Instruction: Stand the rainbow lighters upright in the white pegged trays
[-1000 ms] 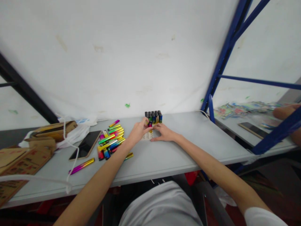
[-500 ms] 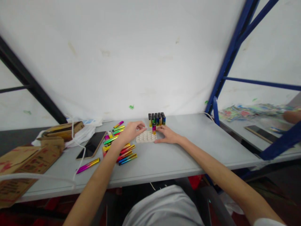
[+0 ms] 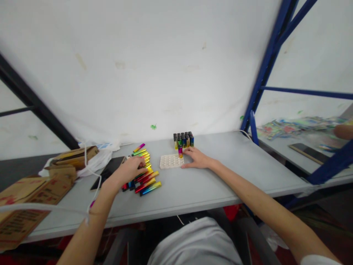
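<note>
Left hand over the loose lighters, right hand beside the pale tray.
At the tray's [image 3: 165,162] nine o'clock, the left hand [image 3: 131,168] curls over loose lighters [image 3: 150,187]; whether its grip pinches one, I cannot tell. At three o'clock, the right hand [image 3: 199,159] is spread, fingertips beside the single upright lighter [image 3: 180,151] at the tray's one o'clock corner. A knock from those fingers could topple it; careless raking could roll loose ones off the desk [image 3: 217,176]. The lighters look shiny, purple, gold, red, green and blue; the block of upright ones [image 3: 184,140] beyond has black tops.
</note>
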{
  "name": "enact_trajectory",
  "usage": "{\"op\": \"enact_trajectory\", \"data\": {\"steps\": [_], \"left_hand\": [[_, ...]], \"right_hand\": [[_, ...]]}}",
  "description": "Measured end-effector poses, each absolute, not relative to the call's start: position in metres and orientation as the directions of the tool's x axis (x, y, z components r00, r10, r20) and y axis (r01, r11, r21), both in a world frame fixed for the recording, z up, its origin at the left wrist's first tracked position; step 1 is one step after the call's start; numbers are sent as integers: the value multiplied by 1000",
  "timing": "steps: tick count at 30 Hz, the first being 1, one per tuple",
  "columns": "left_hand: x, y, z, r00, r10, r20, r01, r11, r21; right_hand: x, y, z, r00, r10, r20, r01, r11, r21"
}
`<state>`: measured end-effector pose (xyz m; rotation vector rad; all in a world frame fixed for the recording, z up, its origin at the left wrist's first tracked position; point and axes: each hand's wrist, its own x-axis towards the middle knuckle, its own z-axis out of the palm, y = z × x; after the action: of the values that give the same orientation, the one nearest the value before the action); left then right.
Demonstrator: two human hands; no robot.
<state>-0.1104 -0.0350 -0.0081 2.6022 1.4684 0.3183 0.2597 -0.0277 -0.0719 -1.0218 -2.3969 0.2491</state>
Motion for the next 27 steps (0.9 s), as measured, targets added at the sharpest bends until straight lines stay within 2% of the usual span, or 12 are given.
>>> {"op": "enact_trajectory", "data": {"steps": [3, 6, 12, 18, 23, 27], "left_hand": [[-100, -36, -7, 446, 856, 261, 796, -513, 321], [-82, -38, 4, 357, 885, 300, 752, -462, 470], [-32, -25, 29, 395, 825, 404, 560, -565, 605], [-7, -7, 18, 361, 861, 358, 316, -475, 822], [-7, -3, -9, 262, 927, 269, 205, -326, 923], [-9, -10, -13, 345, 921, 181, 106, -229, 968]], "right_hand": [[259, -29, -70, -578, 721, 382, 623, 692, -364], [258, -29, -70, -581, 718, 384, 621, 696, -361], [258, -29, -70, -570, 731, 376, 633, 682, -366], [258, -29, -71, -571, 729, 378, 630, 684, -367], [258, -30, -73, -569, 731, 377, 635, 681, -363], [258, -31, -72, -572, 726, 381, 641, 686, -344]]}}
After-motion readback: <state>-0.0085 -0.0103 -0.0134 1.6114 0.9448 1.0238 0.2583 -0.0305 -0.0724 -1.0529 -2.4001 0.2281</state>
